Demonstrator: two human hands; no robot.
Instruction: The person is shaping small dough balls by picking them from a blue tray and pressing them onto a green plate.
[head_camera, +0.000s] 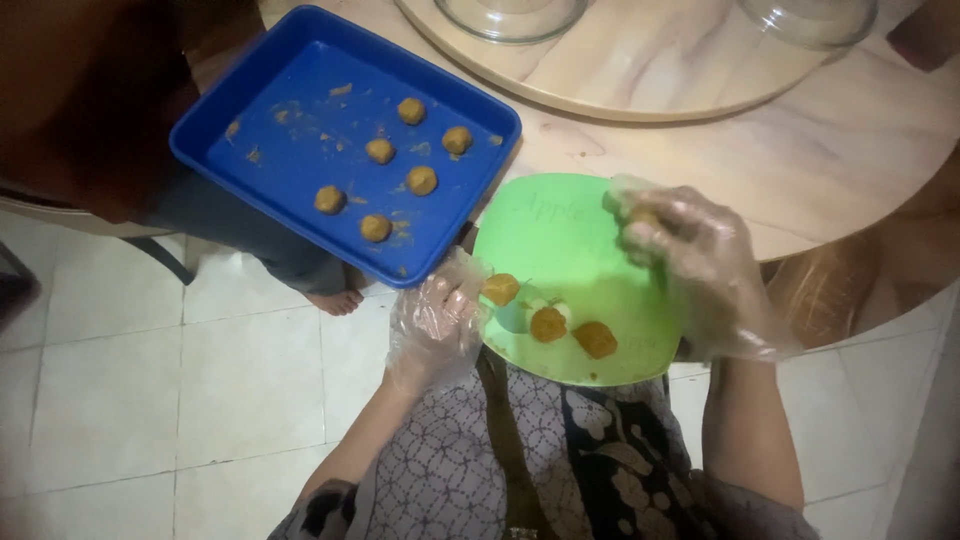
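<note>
Both hands are in thin clear plastic gloves here. The left hand sits at about 9 o'clock of the green plate, fingers curled at its rim and touching a brown dough ball right at that edge; can't tell for sure if it's pinching the ball or the plate. The right hand is at roughly 2 o'clock over the plate, fingers closed together around a small lump of dough.

On the plate, toward 6 o'clock, two more dough balls lie close to each other, with a small pale blue-white thing beside them that's too blurry to name. The top half of the plate is bare, so there's open room there. The plate pokes out past the edge of the round pale surface, its lower part hanging over the person's lap.

At 10 o'clock from the plate is a blue tray, its near corner just beside the plate and left hand. It overhangs the surface edge too. Six dough balls lie spaced apart in it, with crumbs and lots of free room along the left side.

Up at 12 o'clock there's a round turntable with two glass bowls. The tiled floor is at lower left.
</note>
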